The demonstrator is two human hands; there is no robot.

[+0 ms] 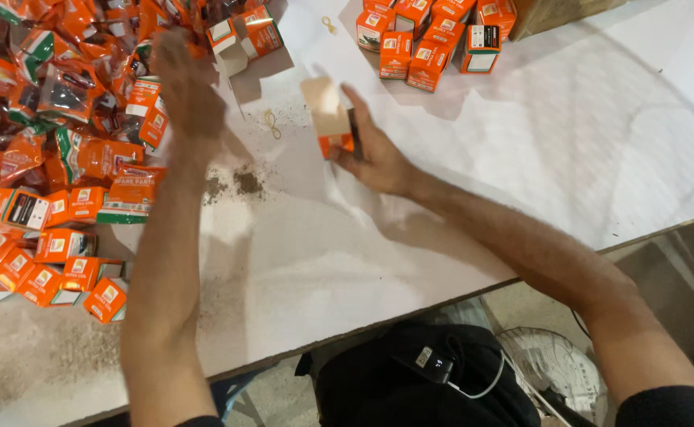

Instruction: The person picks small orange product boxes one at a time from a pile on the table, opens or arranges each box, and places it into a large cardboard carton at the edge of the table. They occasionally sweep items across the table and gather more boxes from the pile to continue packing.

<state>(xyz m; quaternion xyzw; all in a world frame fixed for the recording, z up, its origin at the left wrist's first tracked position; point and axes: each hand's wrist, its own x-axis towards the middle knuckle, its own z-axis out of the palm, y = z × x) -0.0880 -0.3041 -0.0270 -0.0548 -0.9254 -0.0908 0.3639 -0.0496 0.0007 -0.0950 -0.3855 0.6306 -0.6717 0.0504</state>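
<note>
My right hand [375,154] grips a small orange carton [333,119] with its flap open, its pale inside showing, held just above the white table [473,158]. My left hand [185,87] is blurred and reaches out over the heap of orange plastic packets [54,87] at the far left. Whether it holds anything I cannot tell. A loose open carton [244,35] lies just beyond its fingers.
Several closed orange cartons [430,39] stand grouped at the far middle. More cartons [43,269] lie at the near left. Rubber bands [272,122] and dark dust [240,183] mark the table's middle. A fan [556,368] and black bag [410,379] sit below the edge.
</note>
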